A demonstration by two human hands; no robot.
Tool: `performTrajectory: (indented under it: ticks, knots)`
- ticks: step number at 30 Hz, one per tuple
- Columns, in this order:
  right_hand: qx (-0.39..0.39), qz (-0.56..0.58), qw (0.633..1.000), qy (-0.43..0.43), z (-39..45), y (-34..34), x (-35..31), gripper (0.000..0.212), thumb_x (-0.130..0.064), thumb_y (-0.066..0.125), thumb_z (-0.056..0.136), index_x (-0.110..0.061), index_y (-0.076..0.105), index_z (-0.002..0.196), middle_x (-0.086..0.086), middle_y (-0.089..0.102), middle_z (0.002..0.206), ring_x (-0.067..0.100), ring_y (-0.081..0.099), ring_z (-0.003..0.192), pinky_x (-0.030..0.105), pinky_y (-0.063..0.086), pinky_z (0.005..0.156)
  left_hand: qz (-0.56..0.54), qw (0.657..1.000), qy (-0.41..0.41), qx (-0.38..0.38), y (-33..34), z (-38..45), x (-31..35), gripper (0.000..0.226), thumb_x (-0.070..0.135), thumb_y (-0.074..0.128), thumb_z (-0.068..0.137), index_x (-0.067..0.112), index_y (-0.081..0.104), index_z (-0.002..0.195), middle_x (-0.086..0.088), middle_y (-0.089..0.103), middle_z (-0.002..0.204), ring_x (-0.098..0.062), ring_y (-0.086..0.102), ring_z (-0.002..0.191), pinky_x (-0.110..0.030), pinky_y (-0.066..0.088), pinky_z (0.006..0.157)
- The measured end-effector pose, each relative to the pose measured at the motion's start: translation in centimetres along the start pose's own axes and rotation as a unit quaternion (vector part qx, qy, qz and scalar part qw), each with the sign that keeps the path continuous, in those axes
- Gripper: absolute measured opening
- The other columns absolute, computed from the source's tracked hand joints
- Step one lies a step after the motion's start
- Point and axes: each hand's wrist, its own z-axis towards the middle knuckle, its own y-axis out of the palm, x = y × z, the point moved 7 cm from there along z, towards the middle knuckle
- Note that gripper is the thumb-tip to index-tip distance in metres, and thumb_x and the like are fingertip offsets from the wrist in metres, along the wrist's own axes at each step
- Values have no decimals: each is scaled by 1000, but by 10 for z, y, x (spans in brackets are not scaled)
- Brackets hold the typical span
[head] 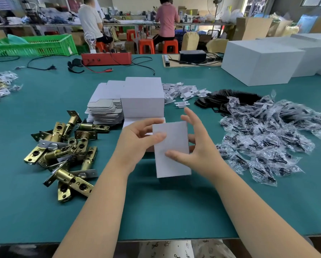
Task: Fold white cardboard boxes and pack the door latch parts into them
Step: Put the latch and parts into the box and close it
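White cardboard box (171,149) sits between my two hands above the bench's (156,211) near middle: left hand (137,144) pinches its left edge, right hand (197,146) has thumb on the face, fingers spread behind. I'd square the creases before tucking flaps. Counts: one box in hand, one stack of flat blanks (105,107), roughly a dozen brass latches (66,151) toward the left edge.

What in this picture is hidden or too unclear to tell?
- Head view: the white cardboard box shows only its flat face; whether it holds anything is hidden.
- Right hand: fingers behind the box are covered.
- Plastic bags: dark contents too small to identify.
- Brass door latches: lower ones buried in the pile.
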Motion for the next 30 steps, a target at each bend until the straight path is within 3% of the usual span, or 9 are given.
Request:
performTrajectory:
  ticks: [3, 7, 10, 13, 15, 20, 22, 24, 30]
  knots:
    - [40, -66, 996, -53, -4, 2, -12, 99, -40, 82, 62, -54, 15, 135, -26, 26, 138, -1, 50, 103, 9, 44, 81, -69, 994, -8, 89, -15, 3, 0, 27, -2, 68, 81, 24, 71, 88, 5, 73, 79, -13, 70, 69, -26, 54, 52]
    - [53, -129, 986, -92, -6, 19, -16, 111, -38, 87, 59, -30, 14, 143, -5, 28, 136, 1, 35, 122, 12, 38, 94, -133, 969, 4, 209, -40, 3, 2, 26, 15, 72, 72, 17, 56, 92, 1, 67, 83, -11, 67, 72, -28, 54, 52]
    - [80, 8, 997, -10, 5, 26, -9, 104, -21, 86, 62, -26, 23, 144, -25, 37, 124, -6, 48, 109, 9, 42, 87, -100, 955, -12, 278, -47, 0, -2, 31, 28, 66, 66, 19, 53, 93, -2, 61, 91, -13, 63, 76, -27, 53, 53]
    - [68, 100, 992, 33, 21, 27, 1, 78, -12, 78, 67, -50, 36, 121, -45, 49, 110, -12, 54, 105, 7, 44, 83, 16, 941, 18, 338, -50, -6, 5, 27, 39, 59, 70, 29, 49, 92, 4, 58, 95, -5, 57, 80, -27, 51, 65]
    - [51, 79, 995, 40, 29, 27, 5, 74, -9, 75, 73, -58, 37, 114, -50, 50, 105, -13, 52, 108, 10, 43, 89, 140, 926, 53, 346, -48, -9, 13, 28, 47, 53, 75, 32, 51, 98, 7, 57, 99, 2, 53, 83, -15, 42, 69]
    - [73, 57, 994, 65, 32, 28, 19, 51, -16, 64, 89, -42, 48, 130, -33, 55, 120, -5, 50, 117, 19, 38, 100, 322, 885, 26, 335, -50, -5, 9, 42, 43, 49, 90, 21, 59, 124, 3, 50, 119, -15, 37, 109, -28, 30, 89]
    - [90, 46, 991, 83, 29, 30, 24, 48, -20, 60, 92, -35, 48, 136, -22, 56, 128, 8, 52, 119, 29, 41, 104, 279, 905, -12, 321, -50, -1, 1, 28, 34, 48, 95, 22, 60, 117, 3, 55, 118, -14, 48, 108, -24, 38, 84]
    - [99, 34, 991, 85, 27, 32, 24, 47, -23, 56, 95, -33, 45, 140, -23, 56, 129, 11, 54, 116, 29, 43, 102, 197, 931, -33, 306, -48, 1, -6, 15, 30, 48, 96, 30, 57, 108, 16, 59, 98, 5, 55, 87, -12, 38, 63]
    - [46, 82, 990, 104, 26, 47, 19, 49, -21, 44, 99, -62, 30, 119, -62, 41, 97, -34, 40, 99, -8, 30, 77, 100, 949, -16, 298, -45, 2, -9, 26, 23, 51, 94, 41, 58, 77, 40, 60, 68, 22, 52, 62, 1, 34, 47]
